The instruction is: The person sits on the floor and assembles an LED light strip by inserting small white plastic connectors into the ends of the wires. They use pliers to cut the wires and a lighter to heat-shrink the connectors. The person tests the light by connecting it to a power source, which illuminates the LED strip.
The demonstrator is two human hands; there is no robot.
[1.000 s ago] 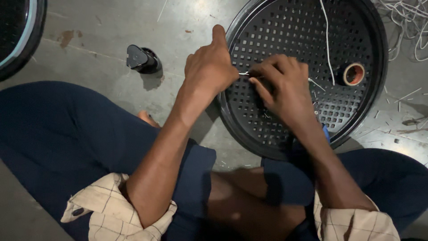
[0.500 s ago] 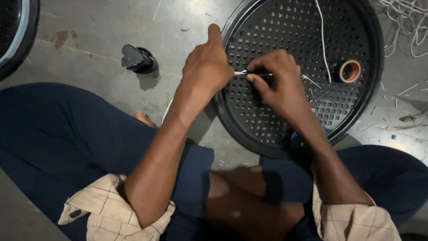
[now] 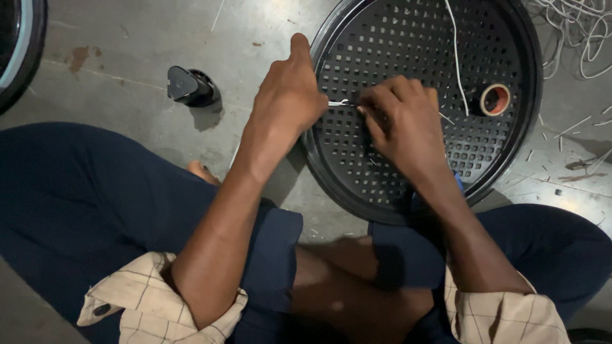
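Both hands sit over a round black perforated grille (image 3: 408, 38) lying flat on the concrete floor (image 3: 127, 38). Left hand (image 3: 287, 95) and right hand (image 3: 401, 118) each pinch an end of a short white wire (image 3: 339, 102) between them. Farther back, a tape roll (image 3: 495, 99) rests on the grille, with loose white wires (image 3: 574, 32) beyond.

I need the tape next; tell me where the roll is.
The tape roll lies on the black perforated disc, toward its right edge, just right of the right hand.

Rolled-up beige checked sleeves (image 3: 153, 299), each seemingly with a dark button, above dark navy trousers (image 3: 76, 197).
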